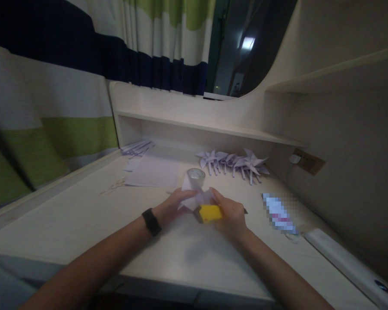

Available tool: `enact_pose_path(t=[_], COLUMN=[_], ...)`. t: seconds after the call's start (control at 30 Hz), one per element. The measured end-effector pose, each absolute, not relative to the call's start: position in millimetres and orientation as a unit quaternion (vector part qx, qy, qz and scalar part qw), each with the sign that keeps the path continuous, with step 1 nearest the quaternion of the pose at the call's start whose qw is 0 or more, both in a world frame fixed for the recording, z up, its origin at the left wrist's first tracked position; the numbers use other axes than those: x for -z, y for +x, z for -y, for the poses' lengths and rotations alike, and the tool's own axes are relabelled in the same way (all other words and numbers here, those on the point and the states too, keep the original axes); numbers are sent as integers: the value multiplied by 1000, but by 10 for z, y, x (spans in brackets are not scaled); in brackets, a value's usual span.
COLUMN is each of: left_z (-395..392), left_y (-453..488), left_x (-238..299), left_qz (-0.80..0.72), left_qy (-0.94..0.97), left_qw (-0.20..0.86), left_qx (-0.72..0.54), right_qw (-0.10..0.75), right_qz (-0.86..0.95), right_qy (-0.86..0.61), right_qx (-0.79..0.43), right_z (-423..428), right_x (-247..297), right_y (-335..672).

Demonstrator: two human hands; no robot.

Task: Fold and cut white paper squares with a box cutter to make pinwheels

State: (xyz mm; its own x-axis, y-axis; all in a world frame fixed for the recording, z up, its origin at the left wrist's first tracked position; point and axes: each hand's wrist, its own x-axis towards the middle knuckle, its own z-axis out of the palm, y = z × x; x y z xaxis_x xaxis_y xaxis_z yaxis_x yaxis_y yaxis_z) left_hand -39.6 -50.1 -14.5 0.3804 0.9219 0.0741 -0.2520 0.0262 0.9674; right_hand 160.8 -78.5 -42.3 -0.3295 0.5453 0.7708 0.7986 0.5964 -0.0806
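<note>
Since only the head view was on hand, everything was read from it: both hands met over the middle of the desk (100,232), with the piece of white paper (189,201) held between them. Left hand (173,203), wearing a black watch (151,221), had its fingers narrowed on the paper's left side, thumb on top. Right hand (231,215) had thumb and fingers at the paper's right edge and also held a yellow tool (211,212); exact type blurred, couldn't tell. Key relation: the tool's long axis ran roughly sideways, dark front end pointing left toward the left hand, just on the near side of the paper, so the right hand was the nearer one to it. Whether that end touched the paper couldn't be told. Paper looked folded or creased, blurred too, its long axis unclear. Tape roll (196,174) sat just beyond the paper, away from the person, a little nearer the left fingertips than the right. Finished-looking pinwheels (250,163) lay farther off, ahead and right; flat paper sheets (155,170) lay ahead and left, apart from both hands.
</note>
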Motion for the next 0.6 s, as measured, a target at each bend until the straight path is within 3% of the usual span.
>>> enact_pose_path(t=[0.17, 0.33, 0.6], left_z=[373, 276, 341], left_y=[-373, -412, -450], left_x=[279, 354, 230], left_qz=[-298, -270, -248], left_qy=[528, 535, 527], left_qw=[675, 686, 693], left_qx=[-421, -412, -425], right_qw=[390, 462, 481], right_qz=[829, 767, 708], right_qy=[-368, -445, -505], right_qx=[157, 31, -109], right_z=[792, 792, 749], right_x=[412, 354, 273], right_y=[1631, 1619, 1605])
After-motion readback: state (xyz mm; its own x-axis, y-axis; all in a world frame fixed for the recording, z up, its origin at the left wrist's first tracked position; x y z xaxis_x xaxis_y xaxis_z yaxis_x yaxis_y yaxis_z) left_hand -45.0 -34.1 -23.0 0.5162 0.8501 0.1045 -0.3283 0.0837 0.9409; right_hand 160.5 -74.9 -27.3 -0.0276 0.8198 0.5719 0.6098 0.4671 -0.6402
